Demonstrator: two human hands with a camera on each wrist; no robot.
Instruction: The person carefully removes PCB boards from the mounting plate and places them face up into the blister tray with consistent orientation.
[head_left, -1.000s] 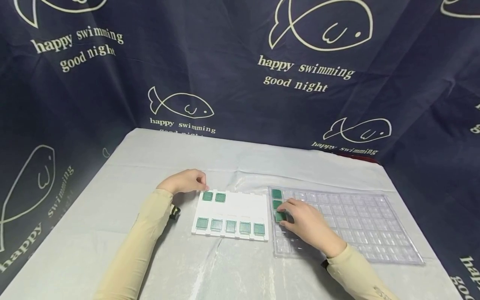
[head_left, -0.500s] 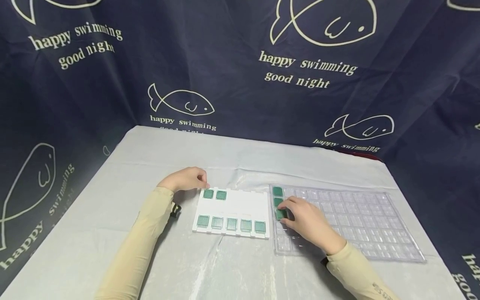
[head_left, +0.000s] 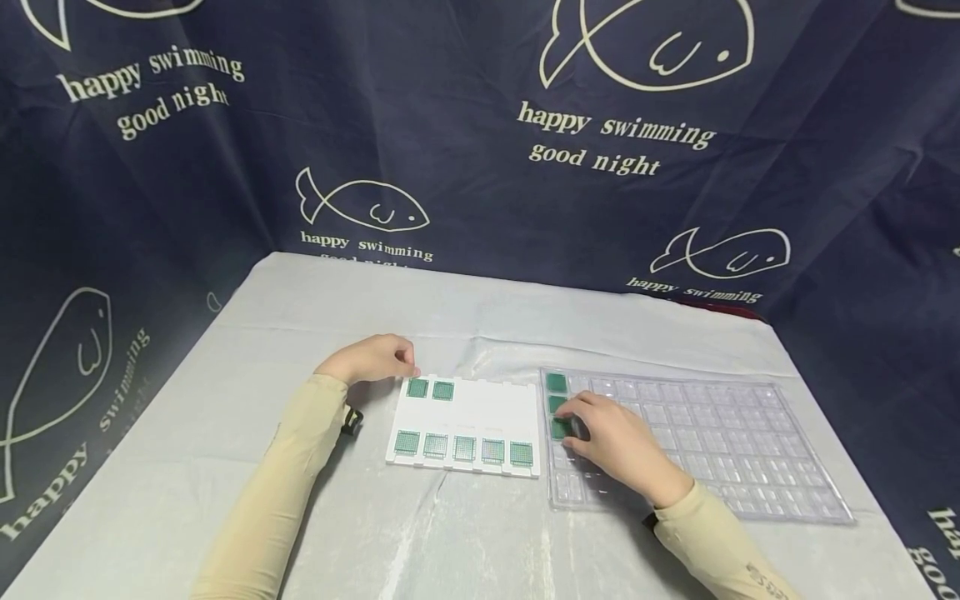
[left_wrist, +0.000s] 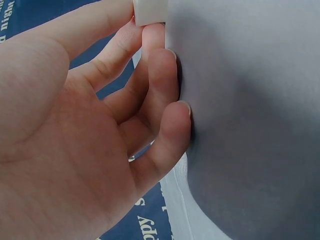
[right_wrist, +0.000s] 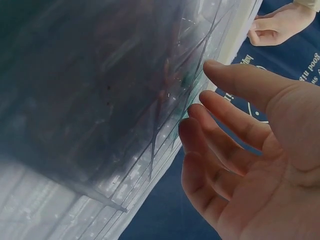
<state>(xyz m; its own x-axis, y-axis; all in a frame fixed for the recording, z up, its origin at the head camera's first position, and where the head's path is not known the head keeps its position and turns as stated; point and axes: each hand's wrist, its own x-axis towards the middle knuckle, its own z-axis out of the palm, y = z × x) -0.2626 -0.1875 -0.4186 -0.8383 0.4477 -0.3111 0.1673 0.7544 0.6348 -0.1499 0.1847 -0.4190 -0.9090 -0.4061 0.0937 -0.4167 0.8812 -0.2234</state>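
Sleeves (head_left: 262, 492) of smooth beige fabric come nearest, over pale, softly creased cloth (head_left: 465, 542). Ahead, the right hand (head_left: 618, 442) bends to the third green square (head_left: 560, 428) in the left column of the clear tray (head_left: 712, 446), thumb and fingertips narrowly spaced around it; I cannot tell whether they pinch. Cramped by the pocket walls, they could slip off its edge or, spreading, nudge the neighbouring square (head_left: 557, 403) loose. That tray looks like glossy moulded plastic, gridded with rectangular pockets. Just beside it, the white board (head_left: 480, 414) is matt and flat with notched edges, bearing five finely dotted squares (head_left: 463, 448) along its near row and two more in the far one. The left hand (head_left: 375, 358) seems to pinch its far left corner; an uneven tug there might skew the board and unseat those pieces. Beyond hangs rumpled navy fabric (head_left: 480, 167) printed with outlined fish.
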